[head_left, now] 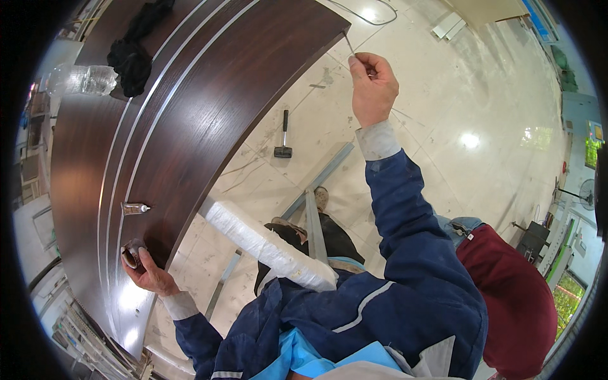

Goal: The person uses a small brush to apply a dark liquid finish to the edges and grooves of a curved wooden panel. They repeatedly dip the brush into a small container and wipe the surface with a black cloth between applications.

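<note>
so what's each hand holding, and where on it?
Right hand pinches a thin strip at its near end, between thumb and fingers. Left hand grips a small dark roll around its side, on the brown panel.

workshop | hammer (283, 136) on tiled floor (443, 114) | dark wood panel (209, 82) | metal strips (316, 183)

Clear plastic water bottle (82, 80) lies on its side at the far left end of the dark brown panel (209, 88), just beside a black cloth (132, 58); no label legible on it

Small clear tube with white nozzle (135, 208) lies on the panel near its silver inlay strips, nozzle pointing right

Long white wrapped bundle (269, 246) rests at a slant, below the panel edge

Bright green and yellow screen or sign (594, 147) at far right rim, too distorted to resolve
</note>
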